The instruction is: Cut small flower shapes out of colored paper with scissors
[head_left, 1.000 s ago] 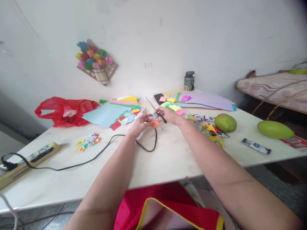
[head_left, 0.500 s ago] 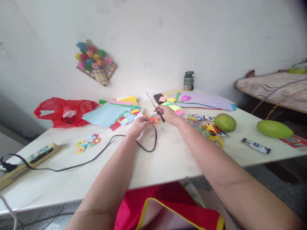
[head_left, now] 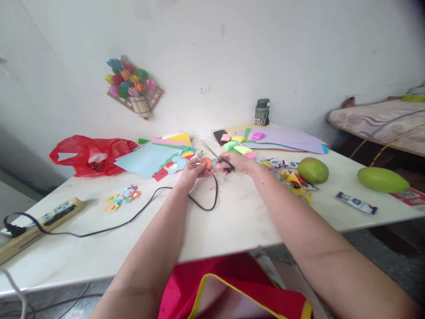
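Note:
My left hand (head_left: pixel 195 170) pinches a small orange paper piece (head_left: pixel 207 163) with a rounded, scalloped edge. Close to its right, my right hand (head_left: pixel 236 163) is wrapped round the dark handles of a pair of scissors (head_left: pixel 210 149). The blades point up and to the left, slightly parted, beyond the paper. Just left of my left hand lie colourful paper flower cut-outs (head_left: pixel 171 166) on a light blue sheet (head_left: pixel 143 160). More small paper flowers (head_left: pixel 122 199) rest on the table further left.
A black cable (head_left: pixel 133 218) loops from a power strip (head_left: pixel 43 226) to beneath my left hand. A red plastic bag (head_left: pixel 94 155) sits at the left. Paper scraps (head_left: pixel 294 179), two green fruits (head_left: pixel 312 170) and a glue tube (head_left: pixel 357 203) lie right; a bottle (head_left: pixel 262 111) stands behind.
The scissors have swung lower, and their blades now show parted. My right hand has shifted slightly right and down. The orange piece has turned to show more of its face.

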